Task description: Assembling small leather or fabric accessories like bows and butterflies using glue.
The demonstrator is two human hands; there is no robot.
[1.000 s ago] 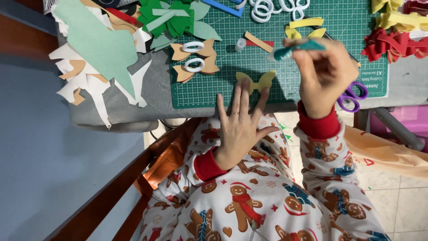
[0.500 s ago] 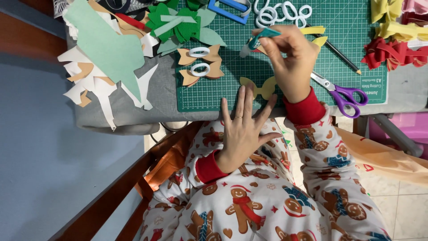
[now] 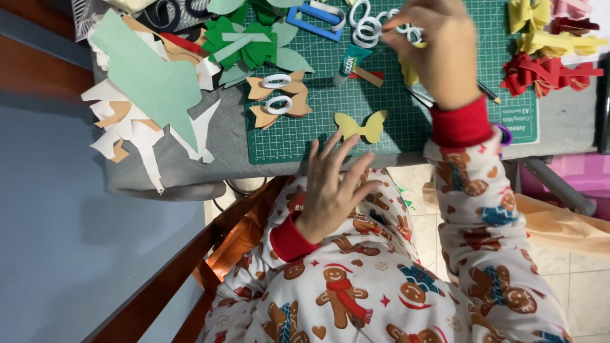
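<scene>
Currently, right hand (image 3: 435, 47) sits at upper centre-right of the frame, fingers curled and pinching at the white rings (image 3: 372, 22) that lie in a loose cluster at the top of the green mat (image 3: 394, 130); exactly which ring is gripped cannot be told. Left hand (image 3: 333, 190) lies lower centre, fingers spread, holding nothing, fingertips at the mat's near edge just below the yellow butterfly (image 3: 361, 126), not clearly touching it. Butterfly lies flat on the mat, near its bottom edge, between the two hands. Glue stick (image 3: 348, 63) lies tilted on the mat left of the right hand, beside a small brown strip (image 3: 368, 76). Two tan bows (image 3: 278, 98), each with a white ring at its middle, lie at the mat's left edge, one above the other. Green bow (image 3: 244, 44) sits above them, upper centre-left. Blue frame (image 3: 311, 16) lies at the top, just left of the rings. Pencil (image 3: 486, 93) shows right of the right wrist, partly hidden by it. Yellow bows (image 3: 546, 28) and red bows (image 3: 549, 73) are grouped at upper right, red below yellow. Paper offcuts (image 3: 143, 89), pale green, white and tan, are heaped at upper left on the grey surface (image 3: 222, 143). Purple scissor handle (image 3: 505, 134) is just visible under the right sleeve.
</scene>
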